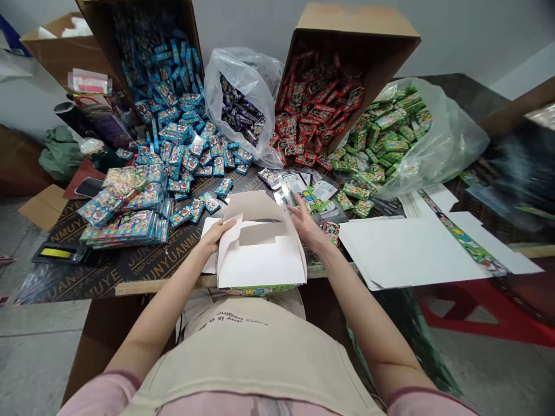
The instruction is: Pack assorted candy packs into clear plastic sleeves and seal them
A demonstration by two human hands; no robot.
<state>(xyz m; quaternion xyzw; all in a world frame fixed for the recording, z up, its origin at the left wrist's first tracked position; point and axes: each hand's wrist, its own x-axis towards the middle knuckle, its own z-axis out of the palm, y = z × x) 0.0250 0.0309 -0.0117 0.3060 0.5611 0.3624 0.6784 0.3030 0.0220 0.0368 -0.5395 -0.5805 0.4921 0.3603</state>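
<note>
Left hand (215,233) grips the white box (260,254) flap, right hand (306,225) lies spread against its far side, on the bench (143,260).

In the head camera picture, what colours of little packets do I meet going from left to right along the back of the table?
Blue packets → purple packets → red packets → green packets.

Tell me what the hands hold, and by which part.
The white carton: the left hand holds its left flap; the right hand, fingers extended, only lies against its right rear edge.
</note>
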